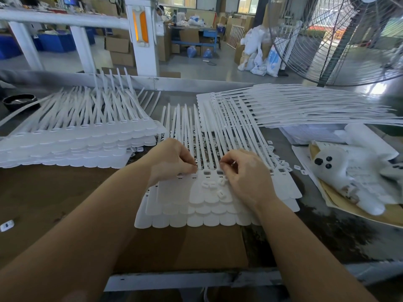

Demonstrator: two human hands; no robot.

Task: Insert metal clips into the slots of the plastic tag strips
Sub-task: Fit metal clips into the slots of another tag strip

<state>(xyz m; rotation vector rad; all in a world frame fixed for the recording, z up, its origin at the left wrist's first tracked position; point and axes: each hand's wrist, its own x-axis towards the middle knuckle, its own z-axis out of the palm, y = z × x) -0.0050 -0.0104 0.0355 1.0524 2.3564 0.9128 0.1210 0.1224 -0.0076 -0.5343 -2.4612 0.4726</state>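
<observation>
Three stacks: white tag strips lie in three heaps on the tabletop (65,192), so most of the job looks ahead, though which heap is finished I cannot tell.
Left stack (72,144): well apart from the hands; whether its slots hold clips is too small to see.
Left hand (172,162): grip curled, fingertips pressing at a slot on the working sheet (196,203); what it pinches, if anything, is hidden.
Working sheet: directly under both hands; two open slots (207,172) show between the hands, seemingly unfilled.
Loose clip pieces (210,185): small white parts lying on the sheet just below those slots.
Right hand (242,171): grip pinching a small metal clip (233,163), held just above the slot row.
Right stack (305,105): fanned out behind, untouched by either hand.
Judgement: mid-row insertion, with several slots left on this sheet.
</observation>
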